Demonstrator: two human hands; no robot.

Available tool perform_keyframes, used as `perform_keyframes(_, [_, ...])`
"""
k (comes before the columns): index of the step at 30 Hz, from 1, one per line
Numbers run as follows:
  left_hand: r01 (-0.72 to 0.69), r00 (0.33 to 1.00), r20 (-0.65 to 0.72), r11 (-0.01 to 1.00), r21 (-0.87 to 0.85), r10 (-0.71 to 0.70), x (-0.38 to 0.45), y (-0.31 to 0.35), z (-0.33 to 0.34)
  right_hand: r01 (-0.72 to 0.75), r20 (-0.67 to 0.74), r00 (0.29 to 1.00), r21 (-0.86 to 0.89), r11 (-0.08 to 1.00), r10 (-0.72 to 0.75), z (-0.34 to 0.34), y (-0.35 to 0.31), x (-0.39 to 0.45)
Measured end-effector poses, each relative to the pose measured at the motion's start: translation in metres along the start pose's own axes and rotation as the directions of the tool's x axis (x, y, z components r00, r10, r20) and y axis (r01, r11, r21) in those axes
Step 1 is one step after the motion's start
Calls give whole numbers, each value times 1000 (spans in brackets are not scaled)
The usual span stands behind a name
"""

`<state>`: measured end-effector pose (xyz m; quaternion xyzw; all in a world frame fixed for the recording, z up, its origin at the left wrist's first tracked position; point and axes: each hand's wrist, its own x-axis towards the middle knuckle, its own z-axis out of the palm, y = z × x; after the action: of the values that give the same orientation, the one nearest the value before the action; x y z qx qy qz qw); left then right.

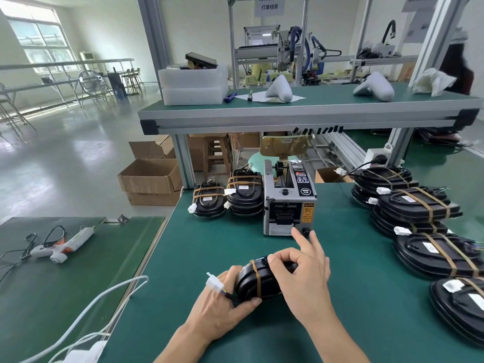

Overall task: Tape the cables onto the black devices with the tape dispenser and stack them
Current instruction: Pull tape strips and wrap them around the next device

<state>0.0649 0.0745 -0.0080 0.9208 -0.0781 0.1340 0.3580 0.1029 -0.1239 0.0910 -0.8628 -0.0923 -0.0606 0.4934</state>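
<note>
Both hands on one black device (258, 280) near the front edge of the green bench (340, 310), halfway through taping.

The left hand (222, 305) grips the device's near end, thumb curled under it, with the white connector (214, 282) and its cable sticking up between the fingers. The right hand (303, 271) lies over the top, thumb and a finger pressing at a brown tape strip (256, 277) wrapped round the body, index finger straight and pointing toward the tape dispenser (289, 200). That sits mid-bench just behind the hands. Two short stacks of taped devices (230, 196) stand at the far left corner beside it, and a longer row of stacks (424, 226) runs along the right edge. A glue gun (65, 242) lies on the side table to the left.
</note>
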Motion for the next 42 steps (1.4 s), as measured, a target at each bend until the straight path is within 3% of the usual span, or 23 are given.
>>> perform_keyframes(16, [-2,1000,2,1000,7,2,0,-5,2,-23,-47,999,51,998,26,2,-2,-4])
perform_keyframes(42, [-15,1000,-7,1000,-14,14,1,0,1,-7,-105,994,-43,999,3,10,-3,-7])
